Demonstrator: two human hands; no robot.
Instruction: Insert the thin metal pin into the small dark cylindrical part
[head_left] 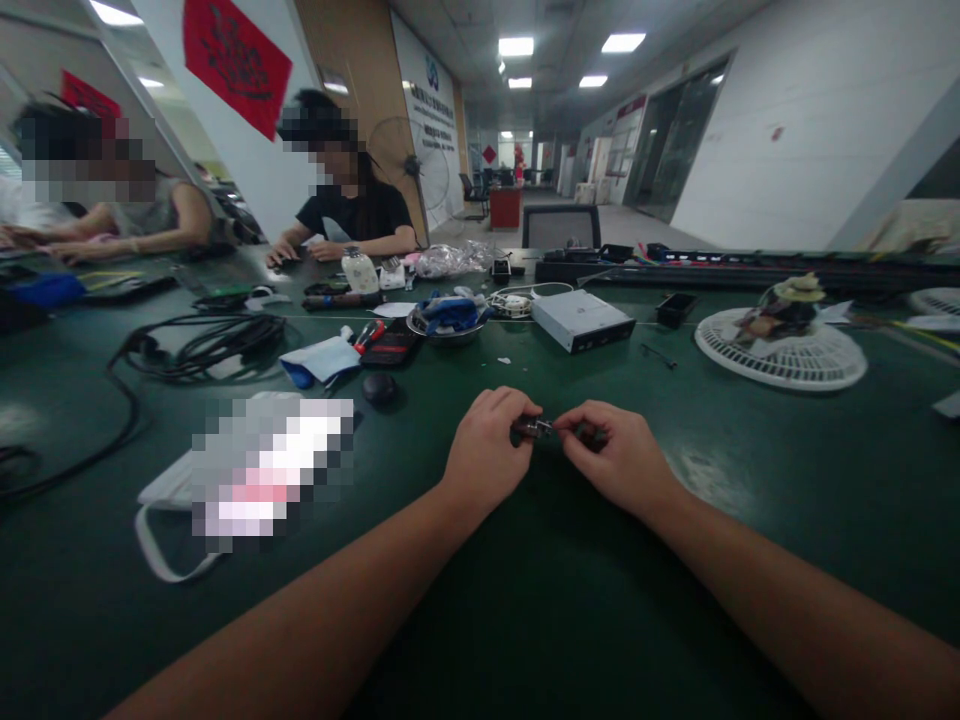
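Note:
My left hand (487,440) is closed around a small dark reddish-brown piece with a silver metal part (535,428), held low over the green tabletop (480,620). Its exact kind is too small to tell. From the other side, my right hand (619,455) is curled in a pinch, thumb and forefinger together beside the metal end. What sits between those fingertips, if anything, I cannot make out. Nearest to the left hand lies a dark computer mouse (379,388). Beyond both hands is a silver-white optical drive (582,319).
Left are a pixelated bright object (277,470), a mask (169,480) and coiled black cable (217,345). A bowl (448,335) holding blue material stands ahead. A white fan grille (780,348) lies right. Two people (352,210) sit across at the left.

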